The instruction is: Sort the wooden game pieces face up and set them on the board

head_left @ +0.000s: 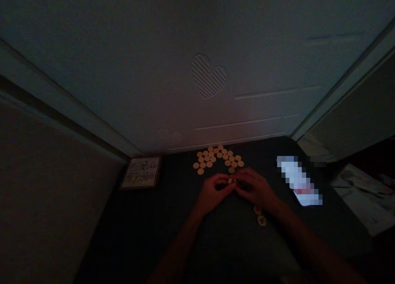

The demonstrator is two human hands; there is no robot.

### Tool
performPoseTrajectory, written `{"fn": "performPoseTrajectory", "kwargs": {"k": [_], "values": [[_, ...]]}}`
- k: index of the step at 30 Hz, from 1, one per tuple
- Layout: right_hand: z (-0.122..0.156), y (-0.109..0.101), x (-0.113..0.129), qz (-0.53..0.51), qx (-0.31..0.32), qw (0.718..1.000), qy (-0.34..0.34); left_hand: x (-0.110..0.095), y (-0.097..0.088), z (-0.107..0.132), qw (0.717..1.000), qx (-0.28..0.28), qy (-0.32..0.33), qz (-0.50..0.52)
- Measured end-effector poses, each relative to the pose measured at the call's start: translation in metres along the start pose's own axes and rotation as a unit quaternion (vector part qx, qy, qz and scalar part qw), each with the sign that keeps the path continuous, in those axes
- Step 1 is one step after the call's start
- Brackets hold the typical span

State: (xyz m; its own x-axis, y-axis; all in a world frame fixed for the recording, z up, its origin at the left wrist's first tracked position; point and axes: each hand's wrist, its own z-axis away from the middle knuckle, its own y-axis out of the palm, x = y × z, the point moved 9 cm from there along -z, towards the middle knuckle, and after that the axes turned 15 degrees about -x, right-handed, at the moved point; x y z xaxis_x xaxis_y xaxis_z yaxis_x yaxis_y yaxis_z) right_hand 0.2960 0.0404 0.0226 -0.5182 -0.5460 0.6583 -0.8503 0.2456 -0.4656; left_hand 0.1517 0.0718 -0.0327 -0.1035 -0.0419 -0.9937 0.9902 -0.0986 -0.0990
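Pinches a small round disc between the fingers of the left hand; curls the fingers of the right hand in beside it, cannot tell whether gripping too. Holds it near a curved cluster of pale discs on the surface, with two loose discs near that hand.
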Motion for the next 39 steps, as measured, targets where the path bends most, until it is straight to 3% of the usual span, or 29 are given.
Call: {"fn": "performPoseTrajectory", "kwargs": {"k": [8,26,34,39], "values": [[0.002,0.004,0.003,0.005,-0.008,0.999,-0.044,-0.003,0.001,0.000,1.000,-0.008,0.005,-0.014],[0.002,0.002,-0.002,-0.002,0.011,1.000,-0.004,-0.009,0.000,0.000,1.000,0.016,0.020,-0.017],[-0.009,-0.033,-0.022,0.065,-0.057,0.995,0.057,-0.003,0.005,0.001,0.998,0.016,-0.031,0.050],[-0.014,-0.053,-0.035,0.104,-0.094,0.987,0.074,0.000,0.005,0.000,0.998,0.017,-0.029,0.047]]}}
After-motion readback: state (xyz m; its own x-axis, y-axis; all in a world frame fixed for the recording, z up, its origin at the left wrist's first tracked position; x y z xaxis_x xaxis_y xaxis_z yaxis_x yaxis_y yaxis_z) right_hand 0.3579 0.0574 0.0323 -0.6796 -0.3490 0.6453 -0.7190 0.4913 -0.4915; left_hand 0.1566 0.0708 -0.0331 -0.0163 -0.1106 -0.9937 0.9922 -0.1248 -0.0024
